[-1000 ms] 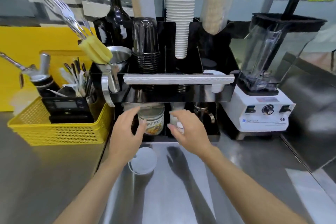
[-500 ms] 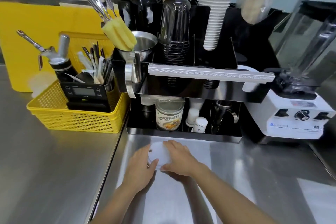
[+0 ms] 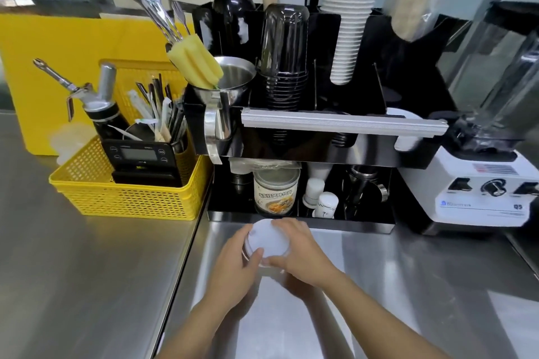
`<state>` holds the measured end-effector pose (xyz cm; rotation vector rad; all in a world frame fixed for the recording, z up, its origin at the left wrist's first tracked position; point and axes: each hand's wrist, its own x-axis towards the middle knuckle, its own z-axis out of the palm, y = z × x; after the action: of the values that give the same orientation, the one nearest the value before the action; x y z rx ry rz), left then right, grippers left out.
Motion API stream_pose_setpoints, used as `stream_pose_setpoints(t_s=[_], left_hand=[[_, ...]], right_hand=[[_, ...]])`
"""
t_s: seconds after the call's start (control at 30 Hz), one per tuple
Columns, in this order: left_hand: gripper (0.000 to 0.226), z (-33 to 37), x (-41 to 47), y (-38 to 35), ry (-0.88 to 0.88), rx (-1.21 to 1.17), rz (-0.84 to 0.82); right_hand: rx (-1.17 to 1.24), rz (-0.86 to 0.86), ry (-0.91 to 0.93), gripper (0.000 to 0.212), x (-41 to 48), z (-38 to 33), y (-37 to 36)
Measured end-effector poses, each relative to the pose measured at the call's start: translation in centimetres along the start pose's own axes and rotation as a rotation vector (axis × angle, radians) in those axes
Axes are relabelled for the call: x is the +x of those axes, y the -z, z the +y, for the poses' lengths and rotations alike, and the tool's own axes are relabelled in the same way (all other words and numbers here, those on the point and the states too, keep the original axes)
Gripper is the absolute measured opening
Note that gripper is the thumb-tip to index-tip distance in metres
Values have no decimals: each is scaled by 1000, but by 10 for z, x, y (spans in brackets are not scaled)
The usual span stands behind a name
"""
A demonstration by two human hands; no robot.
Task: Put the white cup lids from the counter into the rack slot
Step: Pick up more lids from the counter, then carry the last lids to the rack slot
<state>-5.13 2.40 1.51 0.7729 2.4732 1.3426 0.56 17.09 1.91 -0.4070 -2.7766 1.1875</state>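
A small stack of white cup lids (image 3: 268, 240) is held just above the steel counter (image 3: 379, 285), in front of the black rack (image 3: 306, 151). My left hand (image 3: 233, 271) grips the stack's left edge with the thumb on top. On the other side my right hand (image 3: 303, 253) clasps its right and near edge. The rack's upper slots hold black cups (image 3: 284, 55) and a tall stack of white paper cups (image 3: 350, 14). A white lid edge (image 3: 405, 116) shows at the rack's right end behind a silver bar (image 3: 344, 122).
A yellow basket (image 3: 128, 192) with a scale, straws and a cream dispenser stands at the left. At the right sits a white blender (image 3: 481, 189). The rack's lower shelf holds a can (image 3: 275, 189), small white bottles (image 3: 320, 198) and a steel jigger.
Both hands came back from the rack's lower shelf to the counter and closed on the white lids, which now sit raised between them. The view has shifted closer and downward.
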Motion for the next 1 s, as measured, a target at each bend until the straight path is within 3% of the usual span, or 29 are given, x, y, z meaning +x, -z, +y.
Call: stream_pose_setpoints(t_s=[0.2, 0.33, 0.67, 0.9, 1.0], left_hand=[[46, 62, 5, 17, -234, 9, 64], [49, 117, 12, 29, -435, 23, 109], [45, 256, 67, 31, -791, 131, 60], [36, 302, 119, 10, -713, 204, -71], [32, 304, 139, 0, -675, 255, -88]], right_hand=[[-145, 198, 186, 85, -19, -31, 61], [-254, 356, 286, 74, -31, -49, 115], [-364, 698, 313, 69, -39, -74, 250], [-460, 580, 129, 82, -18, -59, 310], [-529, 501, 70, 68, -3, -48, 321]])
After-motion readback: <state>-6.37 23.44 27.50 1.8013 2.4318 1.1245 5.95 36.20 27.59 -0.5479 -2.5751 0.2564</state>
